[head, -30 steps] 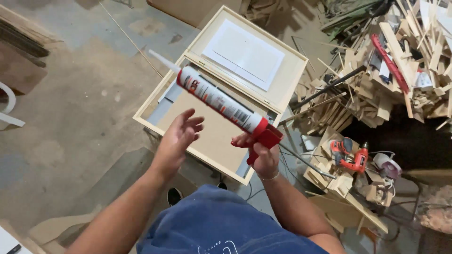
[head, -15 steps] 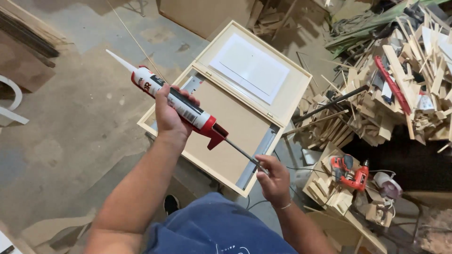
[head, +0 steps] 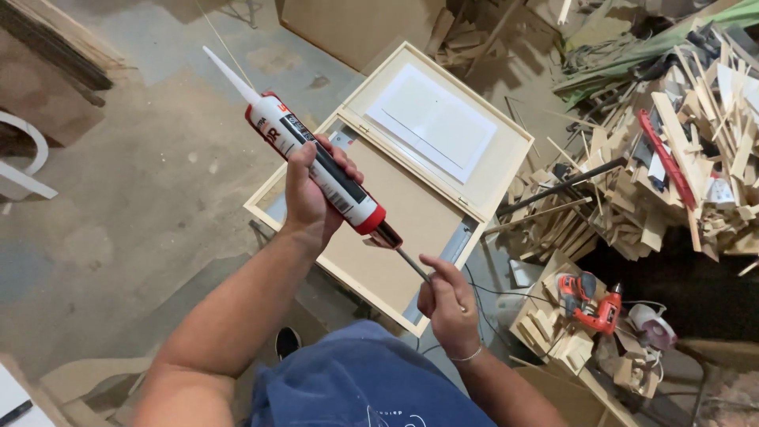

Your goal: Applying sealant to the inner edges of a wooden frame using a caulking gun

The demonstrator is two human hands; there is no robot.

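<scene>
My left hand [head: 311, 194] grips a caulking tube [head: 304, 154], white and black with red ends, its white nozzle pointing up and left. A thin metal plunger rod [head: 411, 265] comes out of the tube's red rear end, and my right hand [head: 447, 304] is closed around the rod's far end. Both hands are above a shallow wooden frame box [head: 391, 237] with a brown panel inside. Its hinged lid [head: 443, 122], bearing a white sheet, lies open behind it.
A heap of wood offcuts [head: 672, 150] fills the right side. A red power drill [head: 593, 304] lies on scraps at lower right. A white chair part [head: 24, 170] stands at the left edge. Bare concrete floor [head: 134, 205] spreads to the left.
My left hand went from hovering beside the tube to gripping its body. My right hand left the red end and slid back along the rod, which is now drawn out. The tube shifted left.
</scene>
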